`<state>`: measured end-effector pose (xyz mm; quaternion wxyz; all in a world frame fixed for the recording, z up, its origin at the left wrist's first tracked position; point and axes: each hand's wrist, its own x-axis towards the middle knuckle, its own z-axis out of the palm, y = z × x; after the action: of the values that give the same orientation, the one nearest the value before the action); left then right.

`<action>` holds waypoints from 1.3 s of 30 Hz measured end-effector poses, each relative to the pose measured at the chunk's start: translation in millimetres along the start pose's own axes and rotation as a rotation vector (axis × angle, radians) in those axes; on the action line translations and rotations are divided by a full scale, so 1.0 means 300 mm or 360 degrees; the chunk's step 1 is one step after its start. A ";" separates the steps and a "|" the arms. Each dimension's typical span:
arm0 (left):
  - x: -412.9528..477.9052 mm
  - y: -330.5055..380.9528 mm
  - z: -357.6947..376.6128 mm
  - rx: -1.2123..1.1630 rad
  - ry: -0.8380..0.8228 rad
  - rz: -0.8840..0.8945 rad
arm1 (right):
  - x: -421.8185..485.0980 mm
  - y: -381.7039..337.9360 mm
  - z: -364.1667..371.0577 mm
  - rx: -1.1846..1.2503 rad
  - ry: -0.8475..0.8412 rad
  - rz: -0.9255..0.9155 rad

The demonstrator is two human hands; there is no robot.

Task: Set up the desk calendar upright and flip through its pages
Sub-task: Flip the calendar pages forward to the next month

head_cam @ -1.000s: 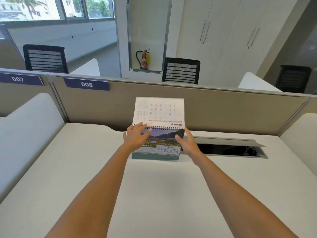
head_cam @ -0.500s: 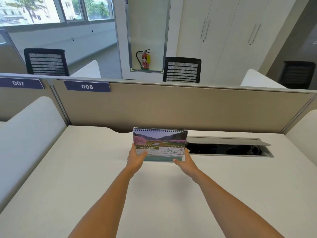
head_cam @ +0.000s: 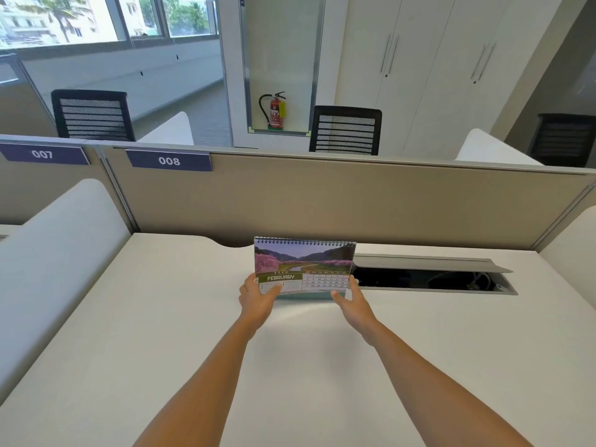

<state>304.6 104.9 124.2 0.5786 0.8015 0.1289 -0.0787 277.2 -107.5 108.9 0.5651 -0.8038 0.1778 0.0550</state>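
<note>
The spiral-bound desk calendar (head_cam: pixel 304 262) stands upright on the white desk (head_cam: pixel 161 317), showing the February page with a picture of pink trees and hills. My left hand (head_cam: pixel 258 296) grips its lower left corner, thumb on the page front. At the lower right corner is my right hand (head_cam: pixel 350 301), fingers spread and touching the edge. Whether the right hand truly grips the calendar is unclear.
An open cable tray (head_cam: pixel 432 277) with a raised lid lies in the desk just right of the calendar. A beige partition (head_cam: pixel 354 201) with labels 007 and 008 runs behind. White side dividers (head_cam: pixel 58 253) flank the desk. Black chairs stand beyond.
A page that stood flipped up a second ago has gone over the back. February now faces me, and both hands have dropped to the calendar's lower corners.
</note>
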 end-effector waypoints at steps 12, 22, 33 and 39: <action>-0.054 -0.034 -0.036 -0.0139 -0.0138 0.0010 | -0.086 0.165 0.013 -0.0432 0.0112 0.0038; -0.091 0.093 -0.115 -0.0422 -0.0201 -0.0005 | -0.160 0.461 -0.008 -0.1273 -0.0025 -0.0075; -0.078 0.304 -0.116 -0.0671 -0.0346 0.0502 | -0.213 0.508 -0.002 -0.1514 -0.0087 -0.0152; 0.038 0.281 -0.034 0.0031 -0.0297 0.0724 | -0.222 0.510 -0.008 -0.1538 -0.0141 -0.0127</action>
<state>340.4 90.7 200.6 0.5832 0.8046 -0.1096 -0.0213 161.7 -140.3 -7.0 0.1358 -0.9773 0.0766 0.1436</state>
